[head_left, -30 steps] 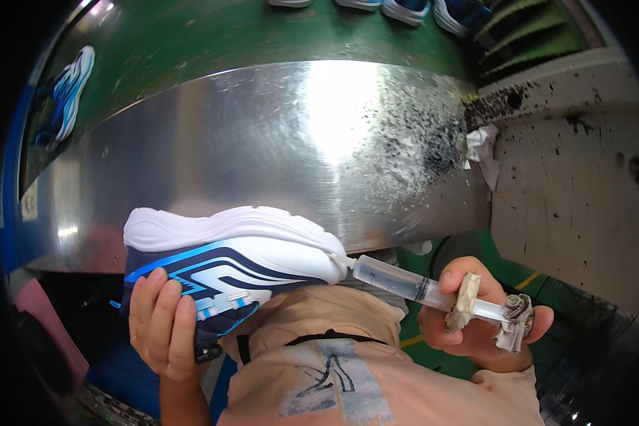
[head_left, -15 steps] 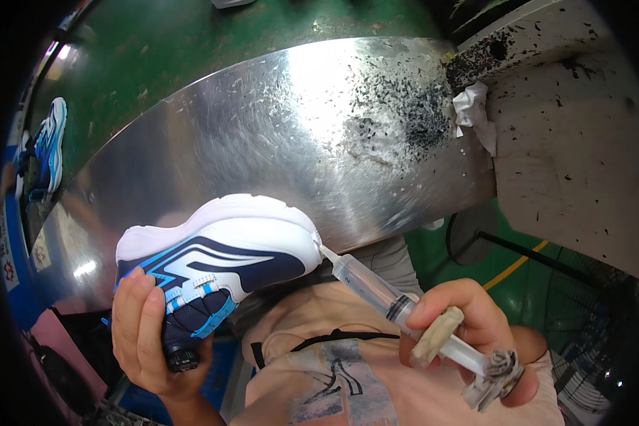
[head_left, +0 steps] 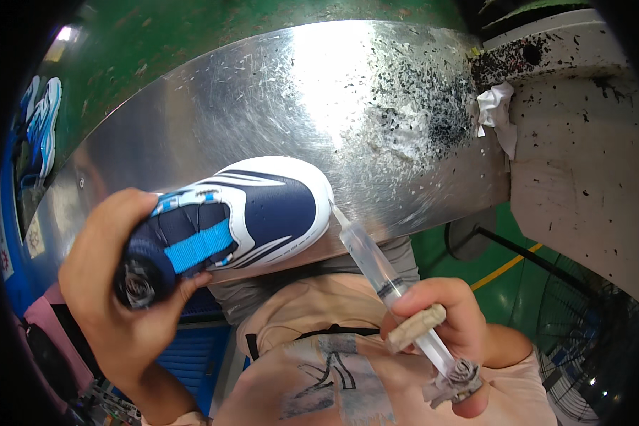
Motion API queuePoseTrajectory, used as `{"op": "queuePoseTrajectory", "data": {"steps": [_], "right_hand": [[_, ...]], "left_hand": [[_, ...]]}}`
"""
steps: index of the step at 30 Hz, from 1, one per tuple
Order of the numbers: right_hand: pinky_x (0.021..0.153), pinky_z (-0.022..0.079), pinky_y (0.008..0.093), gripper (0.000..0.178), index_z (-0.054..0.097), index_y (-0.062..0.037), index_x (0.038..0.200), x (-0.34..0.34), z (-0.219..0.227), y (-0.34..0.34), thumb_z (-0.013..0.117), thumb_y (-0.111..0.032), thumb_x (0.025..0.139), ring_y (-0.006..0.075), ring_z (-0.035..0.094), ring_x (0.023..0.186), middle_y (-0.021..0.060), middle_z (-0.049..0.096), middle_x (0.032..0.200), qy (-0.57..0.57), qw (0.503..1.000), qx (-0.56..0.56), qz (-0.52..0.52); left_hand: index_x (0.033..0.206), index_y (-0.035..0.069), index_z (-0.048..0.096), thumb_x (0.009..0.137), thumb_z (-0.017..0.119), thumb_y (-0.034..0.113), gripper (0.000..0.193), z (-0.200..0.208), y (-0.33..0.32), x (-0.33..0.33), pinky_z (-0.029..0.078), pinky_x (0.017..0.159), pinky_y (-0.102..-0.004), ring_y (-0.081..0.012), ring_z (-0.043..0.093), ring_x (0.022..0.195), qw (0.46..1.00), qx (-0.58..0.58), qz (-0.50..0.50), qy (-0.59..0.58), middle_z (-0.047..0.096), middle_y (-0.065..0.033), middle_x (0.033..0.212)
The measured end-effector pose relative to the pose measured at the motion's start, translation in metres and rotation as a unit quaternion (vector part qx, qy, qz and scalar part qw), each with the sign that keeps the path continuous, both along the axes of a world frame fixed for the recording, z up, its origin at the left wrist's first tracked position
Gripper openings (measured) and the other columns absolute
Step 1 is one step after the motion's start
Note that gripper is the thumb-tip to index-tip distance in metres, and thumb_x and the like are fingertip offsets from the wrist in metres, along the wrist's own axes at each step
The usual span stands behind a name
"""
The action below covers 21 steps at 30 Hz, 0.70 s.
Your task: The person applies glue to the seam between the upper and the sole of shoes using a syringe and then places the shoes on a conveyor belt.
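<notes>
A navy, white and light-blue running shoe is gripped around its collar by my left hand, its upper facing me and the toe pointing right. Something dark and round fills the shoe's opening. My right hand holds a clear plastic syringe, fingers behind its tape-wrapped flange and thumb at the wrapped plunger end. The syringe's narrow tip reaches the edge of the white sole at the toe; whether any liquid comes out I cannot tell.
Beneath the shoe lies a scratched metal table, with dark specks at its right. Crumpled white tissue rests against a stained pale panel. More blue shoes stand at far left. A black fan cage is at lower right.
My left hand has rolled the shoe from its side so the upper and toe top now show. The syringe has swung steeper, and its tip has moved up along the toe edge.
</notes>
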State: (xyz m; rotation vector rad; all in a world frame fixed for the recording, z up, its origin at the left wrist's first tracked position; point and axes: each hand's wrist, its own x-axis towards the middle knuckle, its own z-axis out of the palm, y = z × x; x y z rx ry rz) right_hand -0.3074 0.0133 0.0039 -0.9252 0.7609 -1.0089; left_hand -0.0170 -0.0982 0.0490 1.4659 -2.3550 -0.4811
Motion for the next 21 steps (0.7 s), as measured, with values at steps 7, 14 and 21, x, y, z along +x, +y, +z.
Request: {"op": "queuePoseTrajectory", "data": {"steps": [7,14,21], "right_hand": [[0.073,0.051,0.0275,0.101,0.044,0.0082,0.121,0.009,-0.012,0.0,0.08,-0.062,0.058,0.0184,0.062,0.077,0.0176,0.062,0.086,-0.076,0.997,-0.007,-0.019],[0.071,0.053,0.031,0.103,0.04,0.0085,0.123,0.004,-0.011,-0.024,0.077,-0.065,0.061,0.022,0.065,0.078,0.0203,0.062,0.096,-0.016,0.989,-0.14,0.04],[0.059,0.039,0.0204,0.098,0.036,0.0006,0.125,-0.002,0.046,-0.057,0.069,-0.07,0.065,0.0094,0.048,0.067,0.0069,0.052,0.082,0.127,0.98,0.048,-0.145]], "left_hand": [[0.105,-0.002,0.06,0.043,0.092,0.024,0.075,0.015,-0.04,0.014,0.048,0.083,-0.0305,-0.0203,0.06,0.094,0.997,0.075,0.032,0.015,0.06,-0.0085,0.101],[0.112,-0.003,0.056,0.045,0.091,0.029,0.082,0.022,-0.071,0.015,0.046,0.087,-0.0287,-0.019,0.057,0.096,0.975,0.217,0.041,0.002,0.058,-0.0093,0.105],[0.122,0.001,0.055,0.068,0.076,0.026,0.064,0.029,-0.057,0.026,0.046,0.08,-0.0247,-0.0127,0.057,0.084,0.969,0.133,0.191,0.083,0.059,-0.0057,0.094]]}}
